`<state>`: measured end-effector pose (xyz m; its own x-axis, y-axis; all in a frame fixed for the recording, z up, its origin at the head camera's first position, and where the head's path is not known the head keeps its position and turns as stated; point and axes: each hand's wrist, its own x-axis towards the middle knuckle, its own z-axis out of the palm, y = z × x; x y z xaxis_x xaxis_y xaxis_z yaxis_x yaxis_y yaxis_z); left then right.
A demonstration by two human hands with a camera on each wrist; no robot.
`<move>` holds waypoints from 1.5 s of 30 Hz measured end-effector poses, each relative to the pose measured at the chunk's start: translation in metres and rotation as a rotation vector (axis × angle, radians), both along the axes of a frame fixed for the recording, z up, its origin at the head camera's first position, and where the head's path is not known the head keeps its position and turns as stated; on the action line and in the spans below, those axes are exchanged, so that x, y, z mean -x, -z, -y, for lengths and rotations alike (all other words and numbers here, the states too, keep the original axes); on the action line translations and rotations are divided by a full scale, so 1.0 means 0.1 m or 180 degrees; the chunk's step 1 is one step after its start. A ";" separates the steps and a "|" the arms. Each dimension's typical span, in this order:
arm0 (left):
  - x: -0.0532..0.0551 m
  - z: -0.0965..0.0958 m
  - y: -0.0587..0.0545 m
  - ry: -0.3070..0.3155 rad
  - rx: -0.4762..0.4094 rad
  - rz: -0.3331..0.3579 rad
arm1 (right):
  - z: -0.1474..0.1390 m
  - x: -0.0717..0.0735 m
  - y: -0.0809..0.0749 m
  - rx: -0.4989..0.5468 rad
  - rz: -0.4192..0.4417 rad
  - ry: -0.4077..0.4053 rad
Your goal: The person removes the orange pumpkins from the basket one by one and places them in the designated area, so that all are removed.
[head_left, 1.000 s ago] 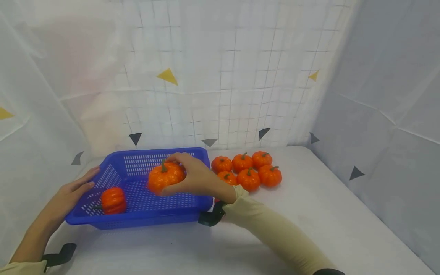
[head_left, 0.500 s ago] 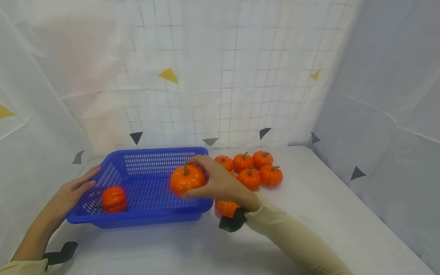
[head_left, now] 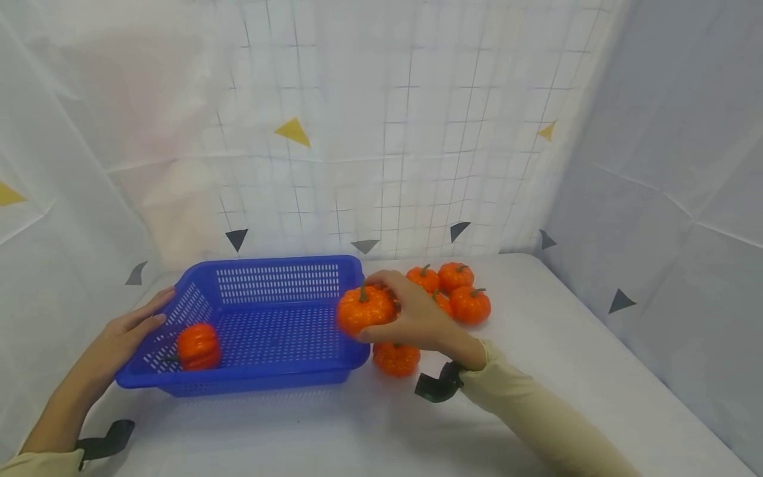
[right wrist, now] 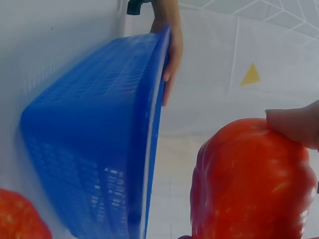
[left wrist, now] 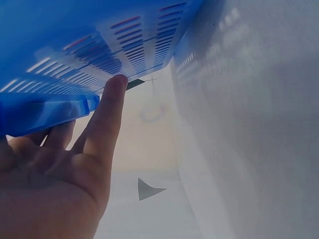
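Note:
My right hand (head_left: 411,315) grips a small glossy orange pumpkin (head_left: 361,313) with a green stem, thumb on its near side and fingers on its far side. It is held above the right rim of a blue perforated plastic basket (head_left: 256,377); in the right wrist view this pumpkin (right wrist: 254,184) is apart from the basket wall (right wrist: 84,119). My left hand (head_left: 122,334) holds the basket's left rim; in the left wrist view one finger (left wrist: 115,92) touches the outer wall. Another pumpkin (head_left: 199,346) lies on its side in the basket's left end, stem pointing left.
Right of the basket several pumpkins (head_left: 470,305) stand grouped on the white table (head_left: 536,358), partly hidden behind my right hand. One pumpkin (head_left: 396,359) sits nearer, beside the basket's right front corner. White sheeting (head_left: 417,132) rises behind and at both sides.
My right hand has moved right with the pumpkin, from over the basket's middle to its right rim. The left hand, basket and pumpkin inside have stayed in place.

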<state>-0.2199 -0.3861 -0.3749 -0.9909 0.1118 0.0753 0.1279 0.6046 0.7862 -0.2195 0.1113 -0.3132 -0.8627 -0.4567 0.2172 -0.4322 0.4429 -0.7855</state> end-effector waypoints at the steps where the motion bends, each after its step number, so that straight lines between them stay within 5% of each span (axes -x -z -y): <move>1: 0.00 0.00 0.00 0.0003 -0.0008 -0.0004 | -0.02 0.00 0.00 -0.0006 -0.0007 0.0009; 8: 0.00 0.00 0.00 -0.0014 -0.0014 0.0019 | -0.18 0.02 0.06 0.0057 -0.0063 -0.0019; 22: 0.00 -0.02 -0.01 -0.0038 0.0031 0.0022 | -0.50 0.06 0.17 -0.0121 -0.0117 0.0377; 45: 0.01 0.00 0.01 -0.0026 0.0049 0.0024 | -1.02 0.08 0.58 -0.0716 -0.0213 0.0674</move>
